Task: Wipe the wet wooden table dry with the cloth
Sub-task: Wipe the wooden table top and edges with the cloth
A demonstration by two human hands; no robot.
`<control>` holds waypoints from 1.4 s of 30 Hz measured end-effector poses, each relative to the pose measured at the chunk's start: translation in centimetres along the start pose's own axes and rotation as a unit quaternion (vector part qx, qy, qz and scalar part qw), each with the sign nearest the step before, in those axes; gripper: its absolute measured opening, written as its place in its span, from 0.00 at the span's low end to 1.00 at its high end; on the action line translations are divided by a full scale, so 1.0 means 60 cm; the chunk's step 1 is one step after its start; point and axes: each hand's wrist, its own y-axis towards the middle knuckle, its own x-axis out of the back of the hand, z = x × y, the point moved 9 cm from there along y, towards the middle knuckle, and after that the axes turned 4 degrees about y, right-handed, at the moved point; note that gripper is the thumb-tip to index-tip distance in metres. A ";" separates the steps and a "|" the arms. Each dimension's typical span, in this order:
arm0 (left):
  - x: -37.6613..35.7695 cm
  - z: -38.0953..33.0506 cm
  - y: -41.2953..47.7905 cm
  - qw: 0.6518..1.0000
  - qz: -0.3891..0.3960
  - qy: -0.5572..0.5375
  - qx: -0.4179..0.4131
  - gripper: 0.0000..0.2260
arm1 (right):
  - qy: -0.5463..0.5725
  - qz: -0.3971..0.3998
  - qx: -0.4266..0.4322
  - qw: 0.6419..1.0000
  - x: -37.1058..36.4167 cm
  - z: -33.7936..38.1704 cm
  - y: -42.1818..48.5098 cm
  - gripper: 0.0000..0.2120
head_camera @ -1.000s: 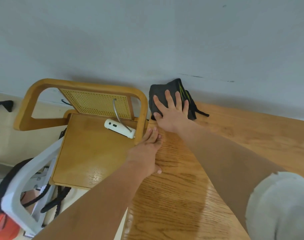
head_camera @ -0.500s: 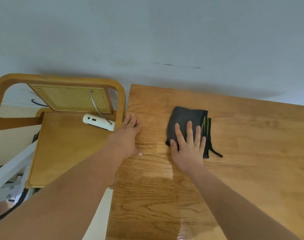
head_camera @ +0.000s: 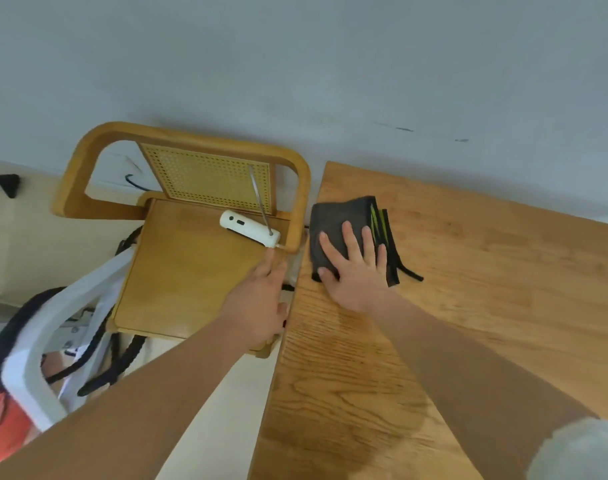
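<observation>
my right hand [head_camera: 356, 271] presses flat, fingers spread, on the cloth [head_camera: 340, 223] at frame center on the table [head_camera: 486, 271], left hand [head_camera: 261, 306] loosely open at its edge.

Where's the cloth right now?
Head view: the cloth lies flat near the table's far left corner, under the right hand, beside the chair.

A wooden chair [head_camera: 191, 271] with a woven back is seen. A grey wall [head_camera: 295, 64] is seen behind it. A white chair [head_camera: 22, 372] is placed to its left, on a pale floor [head_camera: 36, 237].
</observation>
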 end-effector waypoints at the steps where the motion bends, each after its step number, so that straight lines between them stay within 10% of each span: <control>1: -0.004 0.003 -0.008 1.000 0.001 -0.005 0.005 0.36 | 0.005 0.007 -0.009 1.000 0.008 0.010 0.021 0.30; 15: -0.035 -0.013 -0.136 0.990 -0.123 -0.065 0.012 0.27 | -0.020 -0.063 0.100 0.993 -0.152 0.091 -0.194 0.30; 25: -0.166 -0.083 -0.206 0.999 -0.045 0.013 0.018 0.29 | 0.112 -0.050 0.187 0.975 -0.155 0.007 -0.364 0.30; 34: -0.216 -0.205 -0.123 0.985 0.021 0.114 0.128 0.39 | 0.249 -0.150 -0.032 0.956 -0.096 -0.254 -0.518 0.17; 42: -0.300 -0.434 -0.107 0.967 0.066 0.246 0.003 0.42 | 0.231 -0.235 -0.161 0.930 -0.127 -0.382 -0.640 0.11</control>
